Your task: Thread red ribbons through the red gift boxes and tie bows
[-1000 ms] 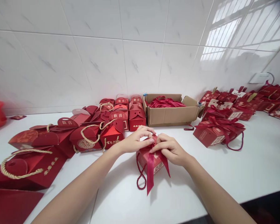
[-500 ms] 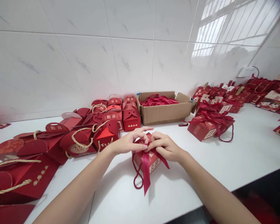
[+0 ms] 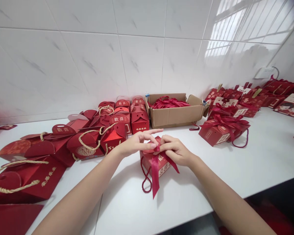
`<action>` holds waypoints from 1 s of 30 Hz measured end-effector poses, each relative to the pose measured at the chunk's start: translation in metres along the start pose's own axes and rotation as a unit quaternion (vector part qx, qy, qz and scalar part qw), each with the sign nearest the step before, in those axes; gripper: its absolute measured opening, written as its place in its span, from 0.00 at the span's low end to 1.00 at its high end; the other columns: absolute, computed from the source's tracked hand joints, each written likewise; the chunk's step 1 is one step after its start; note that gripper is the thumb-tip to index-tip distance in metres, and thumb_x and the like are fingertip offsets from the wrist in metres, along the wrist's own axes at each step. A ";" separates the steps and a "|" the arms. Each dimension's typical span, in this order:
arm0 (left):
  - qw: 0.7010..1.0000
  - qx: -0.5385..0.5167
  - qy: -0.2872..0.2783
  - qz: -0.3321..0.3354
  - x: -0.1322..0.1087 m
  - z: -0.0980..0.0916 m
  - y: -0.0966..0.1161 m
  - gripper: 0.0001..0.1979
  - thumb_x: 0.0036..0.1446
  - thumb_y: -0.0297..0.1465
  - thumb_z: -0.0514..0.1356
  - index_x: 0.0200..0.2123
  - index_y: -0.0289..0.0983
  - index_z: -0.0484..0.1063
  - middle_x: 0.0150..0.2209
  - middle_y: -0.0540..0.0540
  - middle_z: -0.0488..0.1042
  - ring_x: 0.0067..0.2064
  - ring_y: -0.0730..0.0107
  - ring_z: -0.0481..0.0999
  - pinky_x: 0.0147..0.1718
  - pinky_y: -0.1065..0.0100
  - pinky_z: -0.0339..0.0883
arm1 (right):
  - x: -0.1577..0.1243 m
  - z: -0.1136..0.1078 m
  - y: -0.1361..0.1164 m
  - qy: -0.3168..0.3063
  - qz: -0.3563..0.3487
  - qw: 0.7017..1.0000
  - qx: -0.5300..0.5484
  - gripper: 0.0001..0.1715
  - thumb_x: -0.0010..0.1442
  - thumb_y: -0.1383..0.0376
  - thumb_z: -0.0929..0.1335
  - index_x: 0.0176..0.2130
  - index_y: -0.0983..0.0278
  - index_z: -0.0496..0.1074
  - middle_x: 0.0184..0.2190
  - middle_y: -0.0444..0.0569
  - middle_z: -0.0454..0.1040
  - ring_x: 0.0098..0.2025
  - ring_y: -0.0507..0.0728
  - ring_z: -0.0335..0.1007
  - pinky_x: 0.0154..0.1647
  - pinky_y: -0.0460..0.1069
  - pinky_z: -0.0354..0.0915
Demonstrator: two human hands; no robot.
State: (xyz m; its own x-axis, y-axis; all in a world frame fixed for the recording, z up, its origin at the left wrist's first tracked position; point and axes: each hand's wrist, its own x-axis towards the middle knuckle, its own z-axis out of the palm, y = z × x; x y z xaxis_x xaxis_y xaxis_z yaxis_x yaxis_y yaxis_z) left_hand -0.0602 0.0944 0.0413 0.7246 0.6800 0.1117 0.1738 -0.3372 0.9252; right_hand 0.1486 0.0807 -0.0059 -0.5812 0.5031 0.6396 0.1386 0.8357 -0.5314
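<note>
Head view: red gift box [image 3: 163,164] sits on bench [image 3: 181,202], near side of cardboard carton [image 3: 176,118]. Ribbon [image 3: 155,173] between left hand [image 3: 136,143] and right hand [image 3: 175,150], both equally near, long tail pointing away from carton. Right fingers pinching ribbon; left index stretched, thumb close by, pinch unclear.

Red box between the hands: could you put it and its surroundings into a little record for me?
Centre: small red box, on a white table
Left hand: at the ribbon on top, grip unclear
Right hand: fingers appear to pinch the ribbon
Ribbon: dark red, one tail hanging down the front
Behind: open cardboard box holding red ribbons
Left side: many red boxes
Right side: red box with a bow
</note>
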 end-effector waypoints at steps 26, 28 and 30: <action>0.999 0.032 -0.033 -0.011 -0.001 -0.001 -0.003 0.10 0.51 0.36 0.64 0.29 0.36 0.68 0.57 0.41 0.64 0.57 0.57 0.65 0.53 0.60 0.60 | 0.002 0.000 0.000 0.010 -0.016 1.000 0.016 0.21 0.54 0.77 0.59 0.35 0.60 0.76 0.30 0.46 0.67 0.35 0.53 0.66 0.40 0.52 0.66; 0.999 0.022 -0.026 -0.014 0.000 0.000 -0.005 0.13 0.53 0.39 0.62 0.27 0.35 0.66 0.56 0.41 0.65 0.56 0.58 0.66 0.51 0.61 0.61 | 0.004 0.000 -0.002 0.014 -0.004 1.000 0.022 0.21 0.54 0.77 0.59 0.34 0.60 0.76 0.29 0.46 0.68 0.35 0.53 0.66 0.41 0.52 0.67; 1.000 0.023 -0.007 -0.016 0.002 0.002 -0.008 0.17 0.55 0.43 0.59 0.25 0.35 0.66 0.56 0.42 0.65 0.56 0.59 0.66 0.51 0.63 0.61 | 0.005 0.001 -0.005 0.027 0.018 0.999 0.019 0.20 0.54 0.76 0.59 0.33 0.61 0.76 0.27 0.45 0.69 0.32 0.52 0.66 0.38 0.51 0.66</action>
State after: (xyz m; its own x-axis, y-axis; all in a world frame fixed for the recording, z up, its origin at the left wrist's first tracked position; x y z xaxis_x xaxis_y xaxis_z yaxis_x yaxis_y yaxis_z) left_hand -0.0592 0.0974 0.0334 0.7274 0.6819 0.0775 0.2269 -0.3455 0.9106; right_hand 0.1439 0.0791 -0.0002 -0.5311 0.5458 0.6481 0.1273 0.8076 -0.5758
